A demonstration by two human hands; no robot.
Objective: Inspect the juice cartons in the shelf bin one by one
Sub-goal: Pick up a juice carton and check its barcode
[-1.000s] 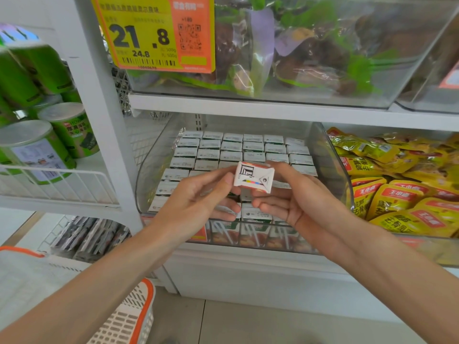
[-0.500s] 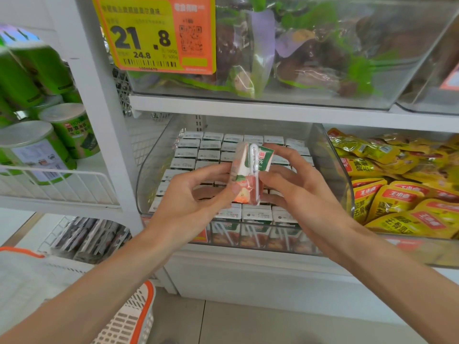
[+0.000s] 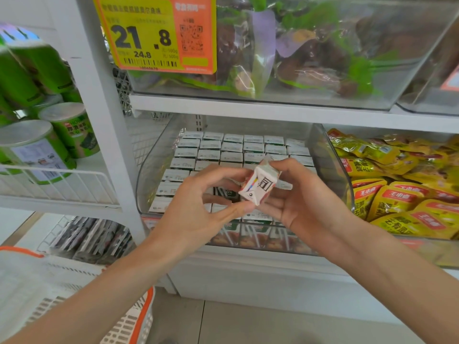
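Note:
A small juice carton (image 3: 258,184) is held tilted in front of the clear shelf bin (image 3: 330,170), its white bottom face with a black mark turned toward me. My left hand (image 3: 198,207) pinches its lower left corner between thumb and fingers. My right hand (image 3: 305,197) grips its top and right side. Rows of upright juice cartons (image 3: 231,147) with white tops fill the bin. A dark gap (image 3: 224,193) shows among the front rows, behind my fingers.
Yellow snack pouches (image 3: 397,184) fill the bin on the right. Green cans (image 3: 37,145) lie on the wire shelf at left. A bin of bagged goods with a yellow price tag (image 3: 149,36) sits above. A white and orange basket (image 3: 74,294) is at lower left.
The carton was bottom-up a second ago, then stood upright showing its side. Now it is tipped over with its bottom facing me again, and both hands have shifted right.

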